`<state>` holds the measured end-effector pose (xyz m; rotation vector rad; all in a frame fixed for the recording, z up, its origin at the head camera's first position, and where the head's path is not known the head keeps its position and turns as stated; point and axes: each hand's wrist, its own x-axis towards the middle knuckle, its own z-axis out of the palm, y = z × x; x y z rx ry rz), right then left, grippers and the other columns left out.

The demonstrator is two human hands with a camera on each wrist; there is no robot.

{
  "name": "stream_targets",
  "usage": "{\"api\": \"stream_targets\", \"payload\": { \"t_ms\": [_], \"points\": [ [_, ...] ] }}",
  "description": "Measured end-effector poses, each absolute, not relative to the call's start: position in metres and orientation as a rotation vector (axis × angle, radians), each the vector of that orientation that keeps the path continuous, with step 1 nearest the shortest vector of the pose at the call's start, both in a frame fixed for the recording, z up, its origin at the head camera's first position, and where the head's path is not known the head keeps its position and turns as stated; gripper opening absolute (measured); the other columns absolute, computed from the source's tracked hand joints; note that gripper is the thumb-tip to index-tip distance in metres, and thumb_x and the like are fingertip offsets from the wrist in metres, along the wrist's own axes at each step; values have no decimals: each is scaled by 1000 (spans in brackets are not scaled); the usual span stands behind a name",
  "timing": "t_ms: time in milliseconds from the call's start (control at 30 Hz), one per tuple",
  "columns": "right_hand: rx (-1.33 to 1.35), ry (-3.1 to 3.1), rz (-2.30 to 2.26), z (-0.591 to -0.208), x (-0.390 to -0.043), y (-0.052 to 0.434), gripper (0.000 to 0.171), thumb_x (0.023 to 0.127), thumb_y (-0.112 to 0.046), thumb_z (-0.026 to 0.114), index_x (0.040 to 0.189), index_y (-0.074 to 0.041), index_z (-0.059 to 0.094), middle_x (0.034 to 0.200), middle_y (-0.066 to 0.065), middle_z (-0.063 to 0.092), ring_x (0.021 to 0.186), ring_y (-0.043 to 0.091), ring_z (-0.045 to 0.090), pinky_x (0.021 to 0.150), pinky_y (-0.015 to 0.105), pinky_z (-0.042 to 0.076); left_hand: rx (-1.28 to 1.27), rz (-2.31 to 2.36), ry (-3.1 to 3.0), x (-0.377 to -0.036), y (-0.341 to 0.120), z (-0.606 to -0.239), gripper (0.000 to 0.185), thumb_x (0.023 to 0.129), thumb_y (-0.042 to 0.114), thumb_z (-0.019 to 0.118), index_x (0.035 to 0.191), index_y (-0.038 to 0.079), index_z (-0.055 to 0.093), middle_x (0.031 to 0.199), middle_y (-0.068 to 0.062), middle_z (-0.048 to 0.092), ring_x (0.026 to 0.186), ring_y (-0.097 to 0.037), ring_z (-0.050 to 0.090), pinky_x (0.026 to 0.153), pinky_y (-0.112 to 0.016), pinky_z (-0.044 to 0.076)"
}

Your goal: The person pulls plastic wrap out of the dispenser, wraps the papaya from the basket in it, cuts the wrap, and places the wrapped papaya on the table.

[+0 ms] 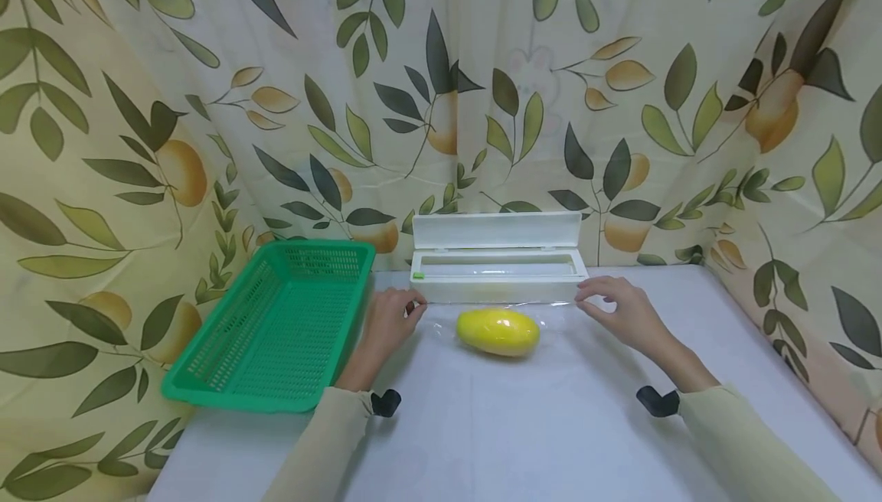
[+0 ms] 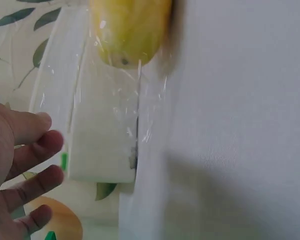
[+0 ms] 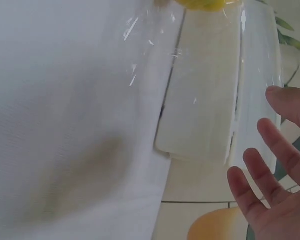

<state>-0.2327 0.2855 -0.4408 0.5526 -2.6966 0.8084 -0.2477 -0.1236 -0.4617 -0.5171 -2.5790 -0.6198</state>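
Note:
A yellow mango-like fruit (image 1: 498, 332) lies on its side on the white table, with clear plastic wrap (image 1: 551, 324) around and beside it. Behind it stands a white wrap dispenser box (image 1: 499, 290), its lid (image 1: 496, 231) raised. My left hand (image 1: 389, 320) is at the box's left front corner, thumb and index tips together on the edge of the wrap. At the right front corner, my right hand (image 1: 623, 311) has its thumb and index tips slightly apart; the right wrist view shows its fingers (image 3: 277, 150) spread. Whether it touches the wrap is hard to see.
To the left of the box sits a green plastic basket (image 1: 276, 334), close beside my left forearm. A leaf-patterned curtain (image 1: 386, 104) hangs behind and around the table (image 1: 524, 433). A small green piece (image 1: 418, 276) is on the dispenser's left end.

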Motion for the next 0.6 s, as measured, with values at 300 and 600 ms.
{"api": "stream_targets", "payload": {
  "t_ms": [300,600],
  "points": [
    [502,-2711,828,-444,-211,281,11,91,-11,79,102,-12,78,91,0,68,88,25,61,74,44,54,-423,-1097,-2585,-219,-125,-460,5,92,11,77,93,6,79,82,2,76,74,-11,68,67,-29,56],
    [430,-2740,1030,-448,-184,278,12,93,-20,78,103,-15,78,96,-3,76,82,12,68,69,24,55,-57,-1485,-2407,-197,-113,-466,14,88,23,83,81,12,79,76,4,75,69,-9,69,59,-24,52]
  ]
}}
